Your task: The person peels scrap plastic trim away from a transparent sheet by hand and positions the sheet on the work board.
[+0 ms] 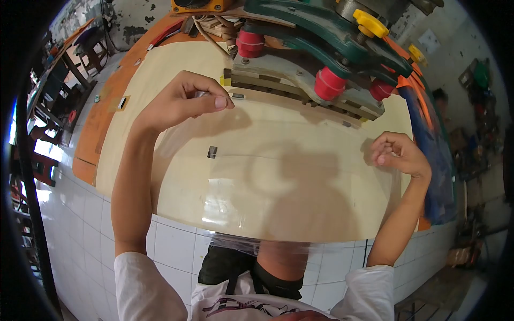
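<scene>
My left hand (187, 100) hovers above the pale board near the left end of the machine's bar, thumb and forefinger pinched together. A small glint shows by its fingers, but I cannot make out what they hold. Over the board's right part, my right hand (400, 154) has its fingers curled in toward the thumb; anything in them is hidden. Between my forearms lies a clear plastic sheet (218, 206), shiny at the left and draped past the board's front edge. A small dark label-like rectangle (212, 152) sits on the board, with a dark mark (237, 96) near my left fingertips.
A green-armed machine (300, 35) with red knobs (330, 83) and a long metal bar (278, 88) stands across the back. The pale board (134, 96) covers an orange table (88, 139). Blue plastic (436, 176) hangs at the right. White floor tiles (176, 246) lie below.
</scene>
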`<state>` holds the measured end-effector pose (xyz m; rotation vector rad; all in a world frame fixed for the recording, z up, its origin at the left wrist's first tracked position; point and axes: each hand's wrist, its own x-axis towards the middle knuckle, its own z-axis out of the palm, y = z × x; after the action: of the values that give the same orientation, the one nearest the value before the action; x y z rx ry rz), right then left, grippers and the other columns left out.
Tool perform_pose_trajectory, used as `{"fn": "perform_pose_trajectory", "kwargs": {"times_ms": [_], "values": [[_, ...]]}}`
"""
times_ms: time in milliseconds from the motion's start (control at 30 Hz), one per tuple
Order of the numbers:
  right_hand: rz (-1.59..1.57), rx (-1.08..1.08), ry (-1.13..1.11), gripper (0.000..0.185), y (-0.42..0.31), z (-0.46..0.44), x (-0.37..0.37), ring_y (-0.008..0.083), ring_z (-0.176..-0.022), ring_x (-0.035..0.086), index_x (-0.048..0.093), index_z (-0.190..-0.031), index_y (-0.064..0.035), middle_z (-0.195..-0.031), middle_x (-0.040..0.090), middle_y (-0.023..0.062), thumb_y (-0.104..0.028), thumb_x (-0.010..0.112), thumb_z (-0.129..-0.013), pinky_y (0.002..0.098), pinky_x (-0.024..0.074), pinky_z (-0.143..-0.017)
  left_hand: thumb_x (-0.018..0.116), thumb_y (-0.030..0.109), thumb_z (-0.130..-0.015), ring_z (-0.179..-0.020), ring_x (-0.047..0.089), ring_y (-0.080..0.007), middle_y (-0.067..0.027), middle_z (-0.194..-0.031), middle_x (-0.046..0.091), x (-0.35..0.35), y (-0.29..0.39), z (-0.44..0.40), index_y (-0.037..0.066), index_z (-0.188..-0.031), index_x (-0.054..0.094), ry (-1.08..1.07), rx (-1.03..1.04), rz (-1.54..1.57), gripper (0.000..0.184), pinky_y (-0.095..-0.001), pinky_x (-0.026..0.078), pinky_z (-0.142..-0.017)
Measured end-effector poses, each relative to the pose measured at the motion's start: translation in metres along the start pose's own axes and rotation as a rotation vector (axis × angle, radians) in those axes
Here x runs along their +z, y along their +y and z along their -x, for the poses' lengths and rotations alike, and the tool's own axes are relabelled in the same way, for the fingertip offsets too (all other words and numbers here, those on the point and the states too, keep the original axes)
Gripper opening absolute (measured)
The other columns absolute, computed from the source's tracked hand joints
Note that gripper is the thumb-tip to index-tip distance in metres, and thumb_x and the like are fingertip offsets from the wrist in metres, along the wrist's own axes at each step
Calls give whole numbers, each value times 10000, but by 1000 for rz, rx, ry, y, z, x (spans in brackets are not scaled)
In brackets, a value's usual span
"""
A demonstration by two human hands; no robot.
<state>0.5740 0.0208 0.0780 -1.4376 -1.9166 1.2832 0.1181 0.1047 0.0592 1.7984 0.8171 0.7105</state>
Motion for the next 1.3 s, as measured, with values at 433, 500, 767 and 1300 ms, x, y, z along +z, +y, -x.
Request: {"fn": "perform_pose_trajectory", "kwargs": {"times_ms": [433, 500, 767, 1300], "values": [[489, 28, 322, 169, -23, -20, 43, 156, -624, 628, 654, -927, 43, -678, 649, 153, -60, 658, -792, 280, 464, -581, 688, 214, -829, -682, 547, -73, -39, -833, 692, 2, -4, -1, 16, -860, 716, -78, 85, 85, 203, -231, 409, -560], [455, -56, 363, 141, -18, -20, 42, 213, -605, 618, 661, -907, 41, -674, 644, 139, -7, 627, -779, 306, 479, -633, 690, 214, -828, -677, 545, -75, -41, -820, 687, 1, -4, -1, 11, -859, 714, -73, 98, 81, 207, -230, 408, -556], [559, -17, 305, 124, -25, -14, 35, 238, -697, 619, 647, -886, 55, -782, 652, 140, 54, 587, -777, 314, 489, -734, 694, 172, -826, -637, 539, -95, -65, -792, 658, 1, -3, 0, -15, -857, 706, -93, 122, 174, 190, -242, 424, -535], [680, -222, 462, 249, -28, -39, 84, 328, -748, 610, 639, -973, -17, -809, 629, 152, -124, 658, -749, 403, 473, -699, 699, 101, -775, -744, 600, -161, -104, -785, 662, 8, 3, 0, -10, -838, 723, -255, 300, 140, 129, -285, 444, -697]]}}
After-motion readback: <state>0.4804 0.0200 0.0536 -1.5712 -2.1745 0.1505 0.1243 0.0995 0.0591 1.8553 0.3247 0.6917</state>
